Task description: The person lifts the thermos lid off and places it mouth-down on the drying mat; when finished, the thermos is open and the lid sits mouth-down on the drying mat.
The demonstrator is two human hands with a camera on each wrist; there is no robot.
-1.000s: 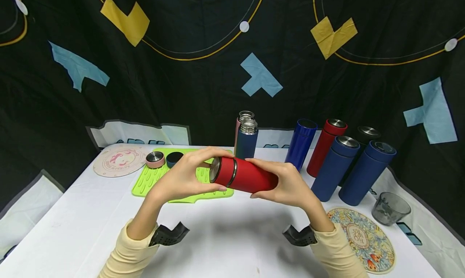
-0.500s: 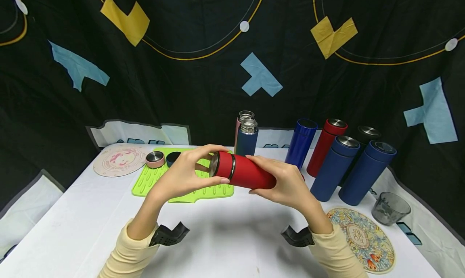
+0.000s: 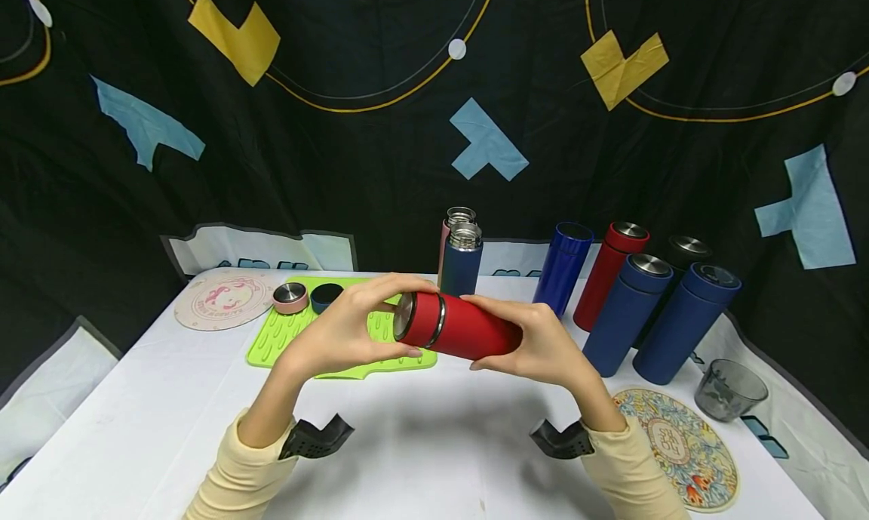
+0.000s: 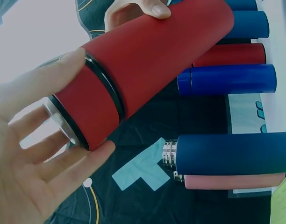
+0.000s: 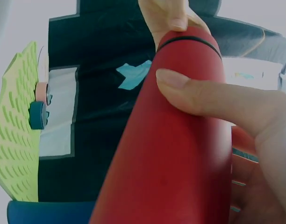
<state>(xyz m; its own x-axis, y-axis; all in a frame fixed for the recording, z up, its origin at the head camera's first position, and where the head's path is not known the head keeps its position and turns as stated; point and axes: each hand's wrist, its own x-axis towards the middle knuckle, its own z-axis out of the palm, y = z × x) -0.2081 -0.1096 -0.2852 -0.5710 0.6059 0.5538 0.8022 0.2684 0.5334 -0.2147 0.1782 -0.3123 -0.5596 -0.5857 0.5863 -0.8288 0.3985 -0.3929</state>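
Observation:
A red thermos (image 3: pixel 480 330) is held up over the table, lying nearly sideways with its steel-topped lid (image 3: pixel 424 320) to the left. My left hand (image 3: pixel 339 325) pinches that lid between thumb and fingers. Around the body, toward the base, my right hand (image 3: pixel 543 345) holds on. The left wrist view shows the left thumb (image 4: pixel 70 70) on the lid near the dark ring, with the fingers spread round the far side. In the right wrist view the right thumb (image 5: pixel 194 95) lies along the red body (image 5: pixel 171 154).
Behind stand an uncapped dark blue thermos (image 3: pixel 462 267) and a pink one (image 3: pixel 444 237). A pink lid (image 3: pixel 290 299) and a dark lid (image 3: pixel 323 296) sit on a green mat (image 3: pixel 271 343). Several capped thermoses (image 3: pixel 627 309), a glass cup (image 3: pixel 729 389) and a patterned round mat (image 3: pixel 706 460) are right.
Half a second ago the thermos lay slightly further left, with the left fingers looser at the lid. Now it is tilted a little more and the left fingers close in on the lid again.

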